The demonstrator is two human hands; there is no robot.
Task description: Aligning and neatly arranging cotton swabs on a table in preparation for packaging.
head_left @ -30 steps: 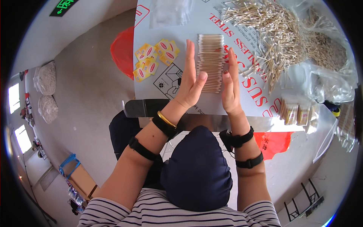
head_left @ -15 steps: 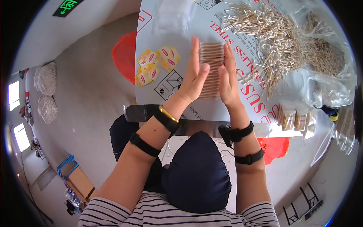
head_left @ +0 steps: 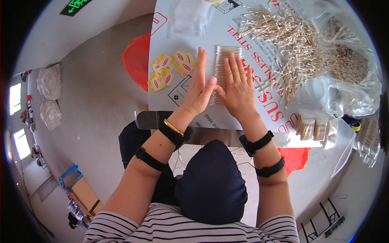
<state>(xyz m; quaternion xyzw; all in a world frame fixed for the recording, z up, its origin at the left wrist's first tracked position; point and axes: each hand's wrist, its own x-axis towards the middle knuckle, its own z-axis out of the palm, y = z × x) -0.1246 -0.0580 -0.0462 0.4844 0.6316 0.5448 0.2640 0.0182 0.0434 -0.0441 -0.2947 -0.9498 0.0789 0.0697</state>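
On your table (head_left: pixel 159 101), the large heap of loose swabs (head_left: pixel 289 40) at far right remains unsorted. Clear bags (head_left: pixel 188 20) lie at the far left. One row of swabs (head_left: pixel 219 73) sits side by side at the middle — alignment judged nearly done, bagging not. Filled packs (head_left: pixel 320 129) stand at the near right edge; yellow cards (head_left: pixel 164 61) lie loose left of the row. Your right hand (head_left: pixel 239 91) is flat, palm down over the row — pressing or hovering, cannot tell. Your left hand (head_left: pixel 197 91) is open, on edge beside it, gripping nothing.
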